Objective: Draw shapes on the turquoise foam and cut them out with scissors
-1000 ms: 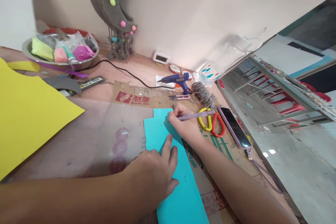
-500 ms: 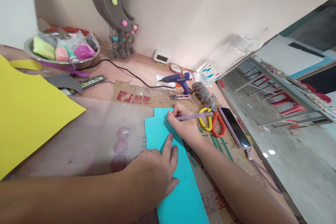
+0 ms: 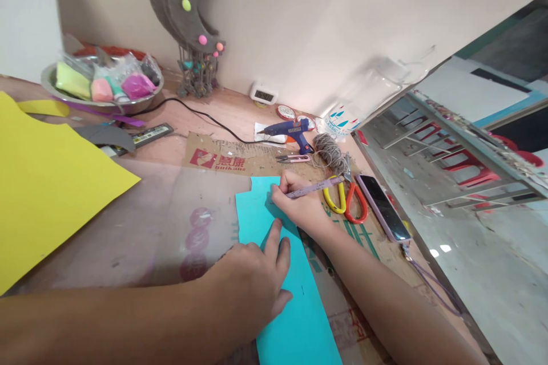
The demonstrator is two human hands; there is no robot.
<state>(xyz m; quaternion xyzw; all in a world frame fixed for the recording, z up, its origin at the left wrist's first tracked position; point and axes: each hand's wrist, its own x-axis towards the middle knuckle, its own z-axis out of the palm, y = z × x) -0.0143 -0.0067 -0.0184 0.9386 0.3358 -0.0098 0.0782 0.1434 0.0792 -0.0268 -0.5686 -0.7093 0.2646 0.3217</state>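
A long blue paper (image 3: 299,302) with a stepped left edge lies on the cardboard-covered table. My left hand (image 3: 252,274) rests on its middle, fingers apart and pressing the sheet flat. Near the paper's top end, my right hand (image 3: 299,199) is closed around a light purple pen (image 3: 314,187); the pen's tip is hidden behind my fingers. A short dark mark shows on the paper right of my left hand. Just beyond my right hand lie scissors (image 3: 355,205) with one yellow and one red handle. To the left lies a large yellow sheet (image 3: 55,182).
A glue gun (image 3: 289,130), pink thread snips (image 3: 294,158) and grey yarn (image 3: 330,151) lie behind the paper. A phone (image 3: 383,205) sits at the right edge. A metal bowl (image 3: 107,104) of clay packs and a moon ornament (image 3: 184,11) stand at the back.
My right hand has shifted slightly left and down over the paper, and the pen has tilted a little more steeply. My left hand has stayed in place.
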